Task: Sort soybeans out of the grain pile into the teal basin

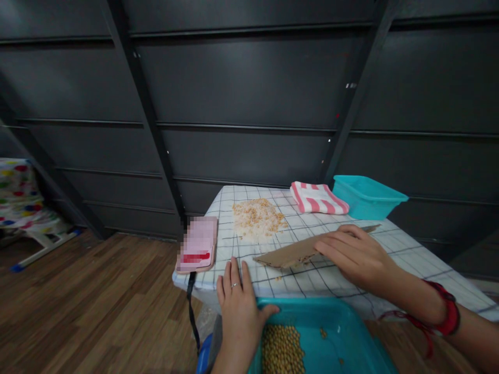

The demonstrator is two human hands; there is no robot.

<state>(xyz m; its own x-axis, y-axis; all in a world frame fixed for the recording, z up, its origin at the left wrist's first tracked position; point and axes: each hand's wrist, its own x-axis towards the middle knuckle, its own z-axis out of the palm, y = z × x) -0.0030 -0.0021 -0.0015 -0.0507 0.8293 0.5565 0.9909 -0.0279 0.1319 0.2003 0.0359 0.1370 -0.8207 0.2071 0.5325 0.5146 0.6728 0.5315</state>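
Note:
My right hand (360,254) grips a torn, folded-looking piece of brown cardboard (288,253), held low over the checked tablecloth. My left hand (239,301) lies with its fingers stretched over the table's near edge, its thumb at the rim of a teal plastic tub (312,302). Brownish-yellow beans (281,345) are gathered in the tub's left part, with a few strays on its floor. Farther back on the cloth spreads a pile of white grains mixed with yellow ones (258,215). A few yellow bits lie between the cardboard and the tub.
On the table's left edge lies a pink phone (198,241) with a black strap hanging down. A pink-and-white striped towel (317,198) and a second teal tub (366,197) stand at the back right. Dark wall panels (241,83) rise behind the table.

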